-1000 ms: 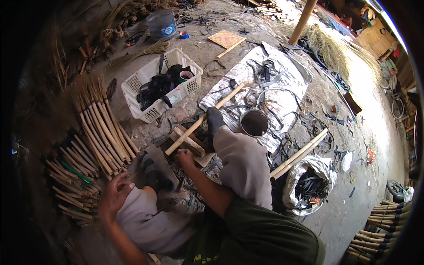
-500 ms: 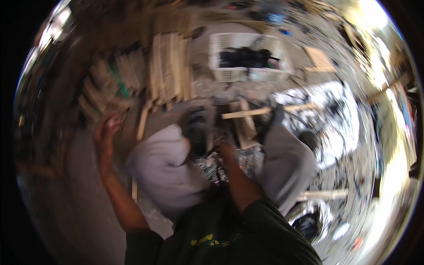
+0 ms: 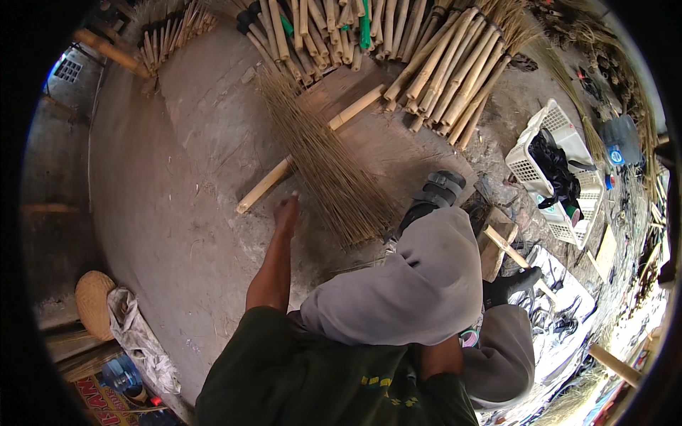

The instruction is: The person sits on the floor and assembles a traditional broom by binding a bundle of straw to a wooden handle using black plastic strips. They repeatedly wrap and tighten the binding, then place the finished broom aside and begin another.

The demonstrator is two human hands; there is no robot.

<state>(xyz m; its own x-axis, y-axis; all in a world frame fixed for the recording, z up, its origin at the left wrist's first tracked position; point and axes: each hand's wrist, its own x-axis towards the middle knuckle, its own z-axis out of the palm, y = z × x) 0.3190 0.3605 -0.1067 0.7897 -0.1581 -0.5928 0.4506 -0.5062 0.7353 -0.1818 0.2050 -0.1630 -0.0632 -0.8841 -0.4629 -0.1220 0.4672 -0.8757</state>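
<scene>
My left hand is held out over the floor, its fingers loosely open and seemingly empty. Just right of it lies a loose bundle of thin brown broom bristles, fanned wide at its near end. A bamboo pole passes crosswise beneath the bristles, its near end close to my left hand. My right forearm goes down behind my raised leg, which hides the right hand. Beyond the bristles lie stacked brooms with bamboo handles, some with green binding.
To the right are a white plastic crate holding black strips, a wooden block with a stick across it, and a white sheet. A woven hat, a crumpled sack and a blue water bottle sit at lower left.
The view has swung left, bringing the bristle bundle and the pole under it into sight. My right hand, earlier visible between my legs, is now hidden. The left hand remains stretched out.
</scene>
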